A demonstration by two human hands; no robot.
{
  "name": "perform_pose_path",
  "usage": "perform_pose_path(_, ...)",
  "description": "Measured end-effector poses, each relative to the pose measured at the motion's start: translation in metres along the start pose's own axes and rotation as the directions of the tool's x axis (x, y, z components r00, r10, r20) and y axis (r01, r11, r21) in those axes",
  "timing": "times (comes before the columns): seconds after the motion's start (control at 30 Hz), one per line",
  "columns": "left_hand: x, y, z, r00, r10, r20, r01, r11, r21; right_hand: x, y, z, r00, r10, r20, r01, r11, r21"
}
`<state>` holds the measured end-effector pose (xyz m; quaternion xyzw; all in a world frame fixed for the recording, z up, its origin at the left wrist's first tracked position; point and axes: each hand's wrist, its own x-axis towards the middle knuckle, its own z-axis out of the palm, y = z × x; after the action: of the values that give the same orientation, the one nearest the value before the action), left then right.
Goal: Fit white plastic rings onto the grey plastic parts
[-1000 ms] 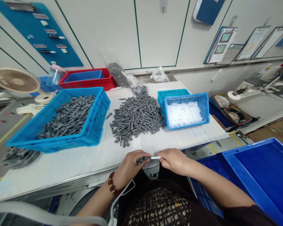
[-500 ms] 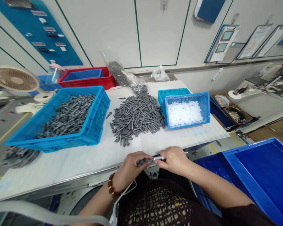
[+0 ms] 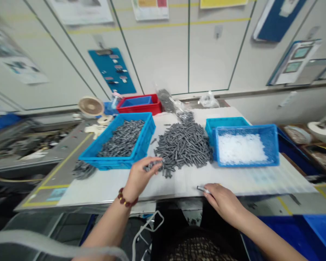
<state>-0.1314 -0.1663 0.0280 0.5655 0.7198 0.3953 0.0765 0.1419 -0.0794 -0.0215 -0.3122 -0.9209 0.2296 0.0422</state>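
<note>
My left hand (image 3: 142, 174), a beaded bracelet at its wrist, is closed around several small grey ribbed parts (image 3: 153, 165). It hovers at the front left edge of a heap of similar grey ribbed parts (image 3: 183, 145). Over the table's front edge, my right hand (image 3: 222, 199) grips a slim silvery rod-like tool (image 3: 203, 189), its tip pointing left. To the left stands a light-blue crate (image 3: 152, 132) full of grey parts. On the right, a blue bin (image 3: 273, 145) holds small whitish translucent pieces (image 3: 241, 148).
Behind the blue bin sits a teal bin (image 3: 228, 121). A red bin (image 3: 156, 107), bagged grey parts (image 3: 165, 100) and a beige fan (image 3: 91, 106) stand at the back. Blue trays (image 3: 293, 232) lie below right. A white cable (image 3: 54, 248) crosses the lower left.
My hands have moved apart. The left went forward to the heap with grey parts in it; the right, still on the tool, drew away to the right. The view has swung left.
</note>
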Motion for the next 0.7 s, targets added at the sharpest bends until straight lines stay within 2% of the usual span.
perform_pose_path(0.03,0.015,-0.006,-0.017,0.992,-0.017,-0.121,0.027,0.996,0.082,0.001,0.003,0.003,0.999,-0.034,-0.004,0.034,0.998,0.044)
perform_pose_path(0.1,0.046,-0.02,-0.049,0.956,0.024,-0.293,0.059,0.961,0.271,0.003,0.006,0.007,0.997,-0.074,-0.019,0.076,0.994,0.074)
perform_pose_path(0.13,0.061,-0.028,-0.062,0.941,0.02,-0.336,0.101,0.935,0.339,0.005,0.007,0.009,0.996,-0.087,-0.022,0.089,0.993,0.075)
perform_pose_path(0.2,0.087,-0.044,-0.081,0.929,-0.066,-0.365,0.223,0.885,0.409,0.006,0.007,0.01,0.995,-0.095,-0.026,0.097,0.993,0.063)
perform_pose_path(0.3,0.108,-0.064,-0.092,0.93,-0.15,-0.334,0.291,0.855,0.428,0.007,0.006,0.01,0.996,-0.084,-0.026,0.085,0.995,0.051)
perform_pose_path(0.4,0.108,-0.07,-0.092,0.921,-0.115,-0.372,0.281,0.858,0.431,0.008,0.007,0.009,0.997,-0.077,-0.022,0.078,0.996,0.041)
perform_pose_path(0.5,0.09,-0.057,-0.078,0.921,-0.027,-0.389,0.204,0.883,0.422,0.01,0.008,0.007,0.995,-0.085,-0.058,0.086,0.996,0.02)
perform_pose_path(0.6,0.057,-0.028,-0.037,0.961,0.064,-0.268,0.044,0.925,0.378,0.013,0.003,0.005,0.987,-0.128,-0.094,0.129,0.992,-0.002)
perform_pose_path(0.63,0.043,-0.016,-0.017,0.98,0.093,-0.173,-0.027,0.938,0.346,0.014,0.0,0.005,0.985,-0.151,-0.086,0.15,0.989,-0.013)
perform_pose_path(0.67,0.028,-0.005,0.003,0.991,0.137,-0.007,-0.129,0.95,0.284,0.014,-0.003,0.004,0.982,-0.176,-0.068,0.175,0.984,-0.025)
perform_pose_path(0.7,0.013,0.007,0.023,0.974,0.173,0.144,-0.202,0.954,0.221,0.015,-0.007,0.003,0.978,-0.203,-0.047,0.202,0.979,-0.032)
